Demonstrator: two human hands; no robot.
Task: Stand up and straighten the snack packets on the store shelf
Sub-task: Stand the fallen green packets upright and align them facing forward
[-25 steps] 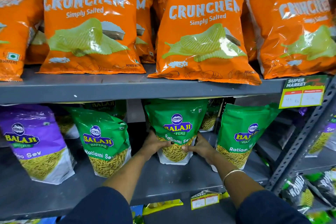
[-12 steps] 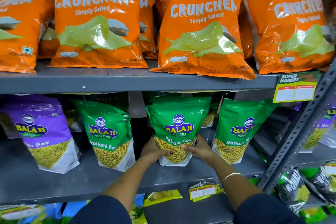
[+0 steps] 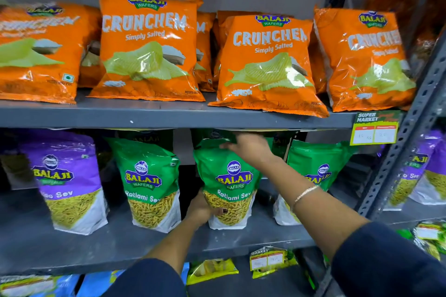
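While I steady the middle green Ratlami Sev packet [image 3: 231, 183] on the lower shelf [image 3: 72, 246], the step in hand is squaring this one pouch upright and facing forward. My left hand [image 3: 201, 211] is cupped around its lower left corner, thumb across the clear window over the sev, fingers hidden behind. My right hand [image 3: 249, 149] lies over the top seal, fingers loosely curled on the upper edge just under the upper shelf [image 3: 169, 117] (whether they pinch the seal or only press it, I cannot tell). The packet stands between both hands, base on the shelf, leaning slightly left.

Next, I judge, the top needs nudging right and back until the label sits square, then both hands let go gently so the pouch does not topple. Its neighbours remain: the green packet to the left [image 3: 147, 183] tilts, and the green packet to the right [image 3: 318, 171] is partly hidden behind my right forearm. The purple packet [image 3: 65, 181] stands further left.
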